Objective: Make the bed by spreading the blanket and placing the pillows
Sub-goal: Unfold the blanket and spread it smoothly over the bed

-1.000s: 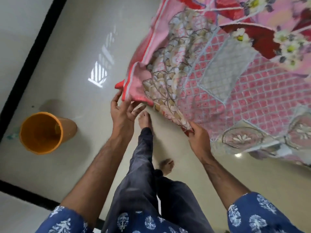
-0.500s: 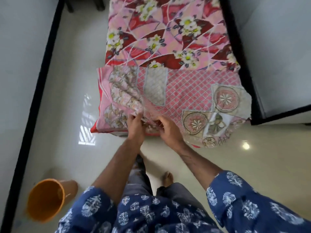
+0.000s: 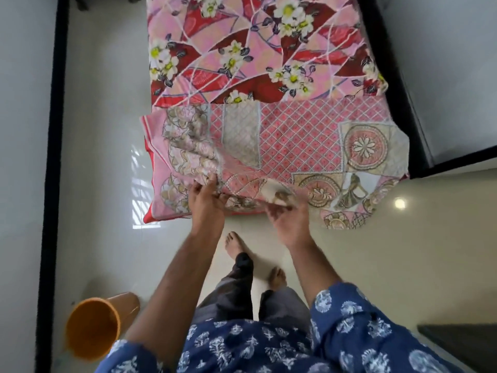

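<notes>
Pink cloth: a pink blanket (image 3: 290,146) with a lattice print and round medallion patches is spread over the near end of the bed (image 3: 255,49); its near edge hangs past the bed's foot, and its left part is bunched into folds.
Bed cover: the rest of the bed is covered by a red and pink sheet printed with white flowers, seen beyond the blanket's far edge.
Left hand: the left hand (image 3: 207,197) is held at the blanket's near edge, left of the middle, and a fold of the cloth is pinched between its curled fingers.
Right hand: the right hand (image 3: 289,214) is blurred at the near edge, just right of the left hand; cloth is draped over its fingers, but whether it is gripped cannot be told.
Floor: a glossy pale tile floor (image 3: 107,157) is seen left of the bed and at its foot, with a bright window reflection left of the blanket and a small round light spot to its right.
Walls: pale walls edged by black skirting (image 3: 51,157) are seen on both sides of the bed.
Bin: an orange bin (image 3: 94,327) is seen on the floor well off from the bed's foot, to the left, by the skirting.
Person: bare feet, dark trousers and a blue printed shirt are seen at the bed's foot.
Pillows: none can be made out.
</notes>
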